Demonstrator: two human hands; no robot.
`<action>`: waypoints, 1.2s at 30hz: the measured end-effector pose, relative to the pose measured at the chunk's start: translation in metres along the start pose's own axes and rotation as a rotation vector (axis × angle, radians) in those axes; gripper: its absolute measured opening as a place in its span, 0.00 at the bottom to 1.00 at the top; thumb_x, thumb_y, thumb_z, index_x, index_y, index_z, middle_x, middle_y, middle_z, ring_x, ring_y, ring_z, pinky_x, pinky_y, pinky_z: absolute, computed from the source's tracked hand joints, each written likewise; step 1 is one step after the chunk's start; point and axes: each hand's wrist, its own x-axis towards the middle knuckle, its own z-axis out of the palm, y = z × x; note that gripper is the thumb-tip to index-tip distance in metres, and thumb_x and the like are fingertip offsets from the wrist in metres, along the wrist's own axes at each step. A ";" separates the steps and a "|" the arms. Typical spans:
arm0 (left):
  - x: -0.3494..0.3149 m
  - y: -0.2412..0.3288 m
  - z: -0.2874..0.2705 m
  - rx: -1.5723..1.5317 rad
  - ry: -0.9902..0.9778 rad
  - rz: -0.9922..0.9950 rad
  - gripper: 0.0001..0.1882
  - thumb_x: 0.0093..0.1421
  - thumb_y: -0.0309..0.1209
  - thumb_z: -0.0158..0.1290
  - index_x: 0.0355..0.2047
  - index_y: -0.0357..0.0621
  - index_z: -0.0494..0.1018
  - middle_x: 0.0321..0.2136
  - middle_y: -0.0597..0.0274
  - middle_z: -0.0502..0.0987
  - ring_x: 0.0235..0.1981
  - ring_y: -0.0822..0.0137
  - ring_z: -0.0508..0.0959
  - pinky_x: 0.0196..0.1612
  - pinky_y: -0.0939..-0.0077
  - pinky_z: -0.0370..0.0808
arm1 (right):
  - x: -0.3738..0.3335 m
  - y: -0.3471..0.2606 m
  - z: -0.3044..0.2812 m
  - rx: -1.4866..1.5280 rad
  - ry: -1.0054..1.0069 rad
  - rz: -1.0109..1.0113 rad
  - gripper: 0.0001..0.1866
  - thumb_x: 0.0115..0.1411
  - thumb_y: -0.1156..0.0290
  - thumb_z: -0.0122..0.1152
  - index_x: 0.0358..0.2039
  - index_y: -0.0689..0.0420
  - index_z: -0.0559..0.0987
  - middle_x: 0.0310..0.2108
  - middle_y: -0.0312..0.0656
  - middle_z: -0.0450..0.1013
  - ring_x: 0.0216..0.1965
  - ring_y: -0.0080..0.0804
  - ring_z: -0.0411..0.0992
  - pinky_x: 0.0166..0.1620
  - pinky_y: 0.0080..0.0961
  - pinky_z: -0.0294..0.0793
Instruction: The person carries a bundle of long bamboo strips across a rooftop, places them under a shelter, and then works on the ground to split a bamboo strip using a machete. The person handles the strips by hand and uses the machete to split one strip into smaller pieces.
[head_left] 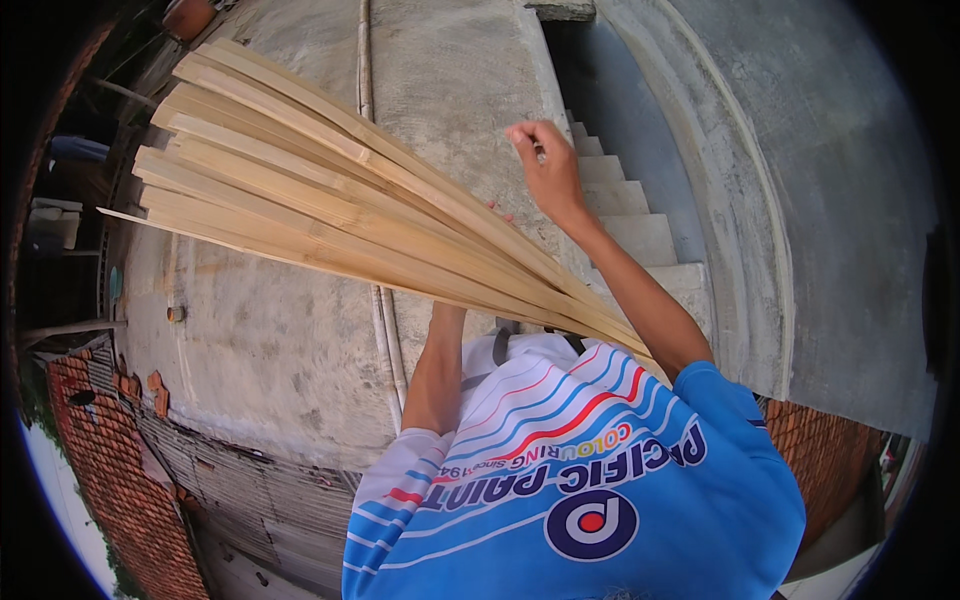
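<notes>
One fanned bundle of long, flat, pale bamboo slats [330,190] fills the middle of the view, its long axis running from the upper left, where the strip ends splay apart, down to the lower right, where they gather tightly against the person's chest, just above a blue and white striped shirt [580,480]. The right hand [545,165] is raised just above and to the right of the bundle; its fingers are curled inward, pinched close together, but whether they grip a thin strip or nothing cannot be told. The left hand is hidden beneath the slats, only its forearm showing below them, so its grasp cannot be judged, though it lies nearer the bundle's underside and seems to support it. The slats look smooth, dry and straight-grained, with sharp edges. Beyond the fingers lies a rough grey concrete surface [260,350], a slim pale pipe [385,330] crossing it, and concrete steps [640,230] to the right of the raised hand.
</notes>
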 end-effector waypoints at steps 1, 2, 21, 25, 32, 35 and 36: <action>0.005 -0.006 -0.002 0.013 0.031 -0.008 0.39 0.68 0.59 0.39 0.69 0.45 0.53 0.67 0.49 0.60 0.62 0.45 0.68 0.60 0.44 0.71 | -0.018 0.009 -0.010 0.018 -0.082 0.095 0.10 0.68 0.68 0.55 0.39 0.61 0.79 0.36 0.43 0.76 0.36 0.30 0.76 0.36 0.26 0.74; 0.008 -0.009 -0.004 0.032 0.063 -0.017 0.39 0.68 0.60 0.39 0.69 0.45 0.53 0.67 0.49 0.59 0.62 0.45 0.68 0.60 0.45 0.71 | -0.038 0.018 -0.017 0.043 -0.163 0.192 0.10 0.68 0.68 0.55 0.40 0.61 0.80 0.37 0.41 0.77 0.35 0.27 0.75 0.35 0.24 0.74; 0.018 -0.022 -0.013 0.055 0.027 -0.224 0.43 0.65 0.65 0.38 0.72 0.56 0.48 0.67 0.39 0.57 0.66 0.46 0.62 0.67 0.45 0.62 | -0.224 0.102 -0.035 -0.293 -0.097 0.961 0.20 0.54 0.49 0.68 0.30 0.55 0.84 0.32 0.42 0.78 0.35 0.36 0.78 0.40 0.33 0.75; 0.016 -0.019 0.004 0.080 0.033 -0.223 0.44 0.64 0.65 0.38 0.72 0.55 0.47 0.68 0.39 0.55 0.67 0.46 0.61 0.67 0.45 0.61 | -0.244 0.121 -0.017 -0.169 0.208 0.742 0.13 0.59 0.61 0.65 0.30 0.59 0.82 0.32 0.43 0.77 0.33 0.36 0.77 0.39 0.30 0.74; 0.020 -0.021 0.016 0.070 0.021 -0.260 0.45 0.63 0.66 0.39 0.72 0.53 0.48 0.68 0.38 0.54 0.67 0.44 0.60 0.67 0.41 0.59 | -0.248 0.143 -0.066 -0.258 0.296 0.702 0.13 0.60 0.62 0.64 0.31 0.61 0.82 0.29 0.45 0.78 0.31 0.36 0.76 0.39 0.29 0.74; 0.016 -0.022 0.016 0.009 0.006 -0.242 0.45 0.63 0.66 0.39 0.72 0.53 0.48 0.68 0.39 0.54 0.67 0.43 0.60 0.67 0.40 0.58 | -0.230 0.108 -0.054 -0.232 0.068 0.832 0.19 0.56 0.51 0.68 0.32 0.56 0.85 0.34 0.44 0.77 0.34 0.38 0.76 0.41 0.32 0.74; 0.016 -0.023 0.014 0.011 -0.004 -0.219 0.45 0.64 0.66 0.38 0.72 0.52 0.47 0.68 0.38 0.54 0.68 0.43 0.59 0.67 0.41 0.59 | -0.225 0.097 -0.051 -0.219 0.008 0.890 0.20 0.55 0.49 0.68 0.32 0.55 0.86 0.35 0.44 0.77 0.35 0.38 0.76 0.42 0.33 0.74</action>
